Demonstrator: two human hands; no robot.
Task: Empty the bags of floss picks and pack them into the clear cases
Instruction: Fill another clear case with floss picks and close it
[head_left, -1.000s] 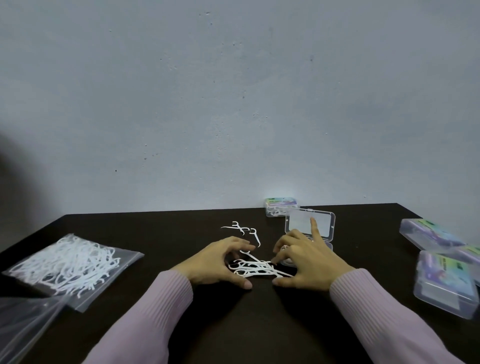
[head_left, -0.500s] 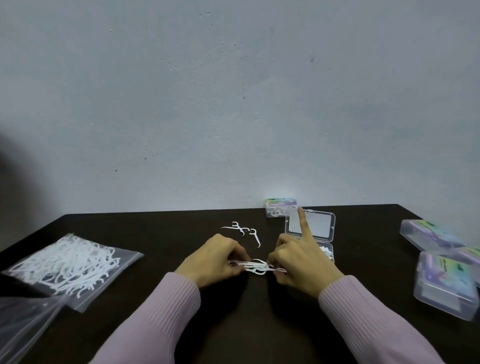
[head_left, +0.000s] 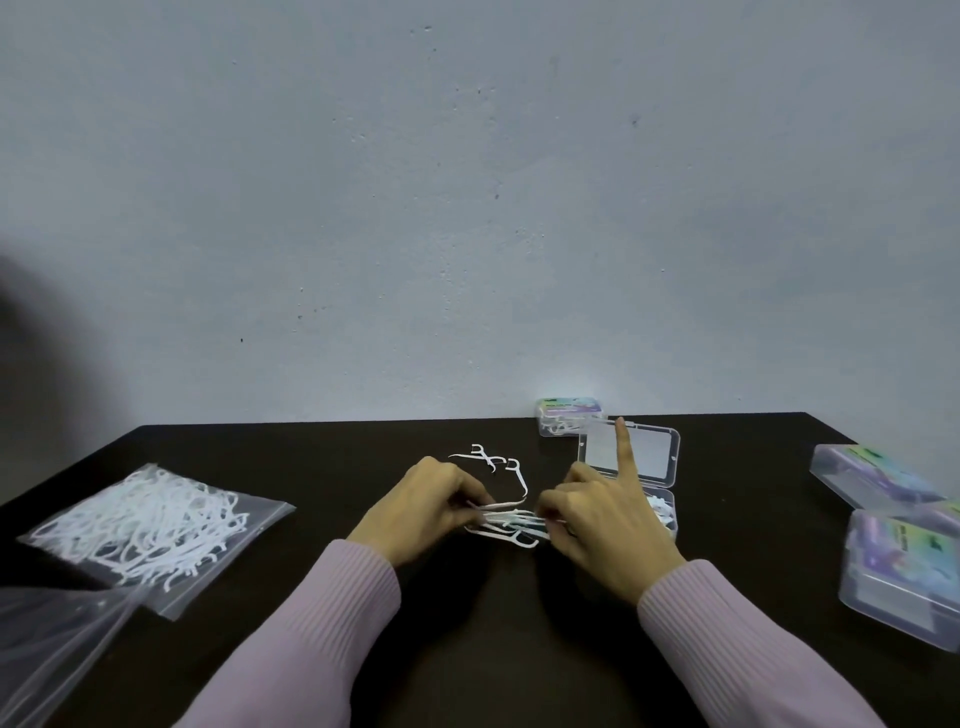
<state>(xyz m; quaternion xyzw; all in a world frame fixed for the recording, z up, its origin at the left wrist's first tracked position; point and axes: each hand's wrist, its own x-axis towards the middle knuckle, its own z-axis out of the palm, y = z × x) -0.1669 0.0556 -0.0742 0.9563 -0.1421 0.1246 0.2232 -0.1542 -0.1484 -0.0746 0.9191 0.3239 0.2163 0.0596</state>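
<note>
At far left, an empty-looking clear bag (head_left: 47, 649) lies at the table's (head_left: 311, 441) near corner. Just beside it lies a zip bag of floss picks (head_left: 150, 525), flat and full — presumably stock not yet emptied, parked out of the working area.

Centre: your left hand (head_left: 421, 512) has its fingers curled and pinches one end of a small bundle of floss picks (head_left: 506, 522). Your right hand (head_left: 602, 525) pinches the other end between thumb and curled fingers, while its index finger points straight up, clear of the grip. Both wrists hover low over the dark table, sleeves angled inward. Holding the bundle from both ends probably serves to line the picks up side by side, so that they enter the case as one flat stack. A few loose floss picks (head_left: 493, 462) lie on the table just beyond the bundle, apart from either hand.

Right of centre: the open clear case (head_left: 660, 499) sits directly behind your right hand, its lid (head_left: 649, 452) folded back toward the wall. Some white picks show in the tray, though your hand hides most of it. Its position keeps the transfer short. A closed, filled case (head_left: 569, 415) stands at the table's far edge, touching or nearly touching the lid's corner — which one cannot be told.

Far right: several closed cases (head_left: 904, 551) with coloured labels are grouped together, well apart from the work; whether they are packed cannot be told.
</note>
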